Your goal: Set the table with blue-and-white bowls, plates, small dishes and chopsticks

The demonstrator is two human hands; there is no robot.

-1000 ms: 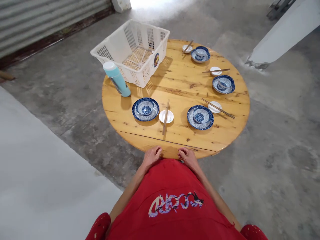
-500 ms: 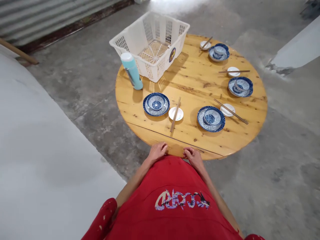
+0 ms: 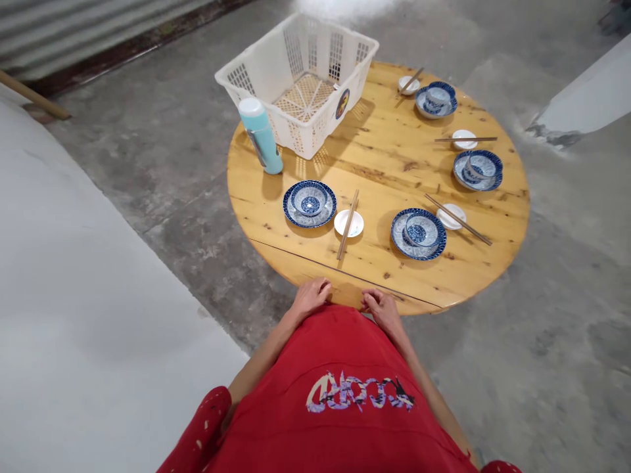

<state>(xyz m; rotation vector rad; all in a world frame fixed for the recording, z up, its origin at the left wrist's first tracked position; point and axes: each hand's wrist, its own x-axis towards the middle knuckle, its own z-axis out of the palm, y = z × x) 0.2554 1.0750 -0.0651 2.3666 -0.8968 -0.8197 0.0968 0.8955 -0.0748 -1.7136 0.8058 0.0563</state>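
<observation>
My left hand (image 3: 311, 295) rests at the near edge of the round wooden table (image 3: 389, 154), its fingers curled in and nothing seen in them. A short way to the right, my right hand (image 3: 380, 303) lies on the same edge, also loosely closed with nothing visible inside. Beyond the hands, a blue-and-white bowl (image 3: 309, 198) sits on a patterned plate (image 3: 296, 217), beside chopsticks (image 3: 348, 225) laid across a small white dish (image 3: 355, 225). To the right, another bowl (image 3: 419, 231) stands on a plate (image 3: 398, 242), near a white dish (image 3: 449, 217) with chopsticks (image 3: 458, 219) across it.
A white plastic basket (image 3: 315, 135) and a light-blue thermos (image 3: 263, 141) stand at the table's far left. Two more bowls (image 3: 480, 169) (image 3: 438, 98) on plates, with dishes and chopsticks, line the right side. A white pillar (image 3: 582, 98) rises beyond; a white surface (image 3: 98, 295) lies left.
The view has shifted very slightly. Both hands stay at the table edge, and the tableware, basket and thermos keep their places.
</observation>
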